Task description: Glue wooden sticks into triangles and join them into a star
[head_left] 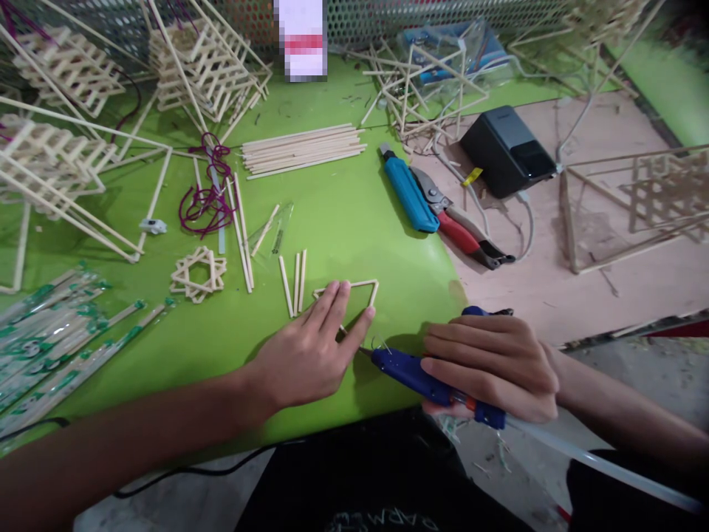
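Observation:
My left hand [310,347] lies low over the green table, fingers stretched out. Its fingertips press on a small frame of thin wooden sticks [365,284], partly hidden under the hand. My right hand [492,366] grips a blue hot glue gun [410,373], with a long clear glue stick [603,465] sticking out of its back. The gun's nozzle points at the near side of the frame, close to my left fingers; whether it touches the wood I cannot tell. Three short sticks [296,284] lie just beyond my left hand.
Stick lattice structures [204,70] stand at the back left. A star-shaped stick piece [198,275], purple cord [207,199] and wrapped chopsticks [60,332] lie at left. Farther back are a stick bundle [304,151], blue cutter [408,192], red-handled pruners [465,236] and a black box [507,151] with cables.

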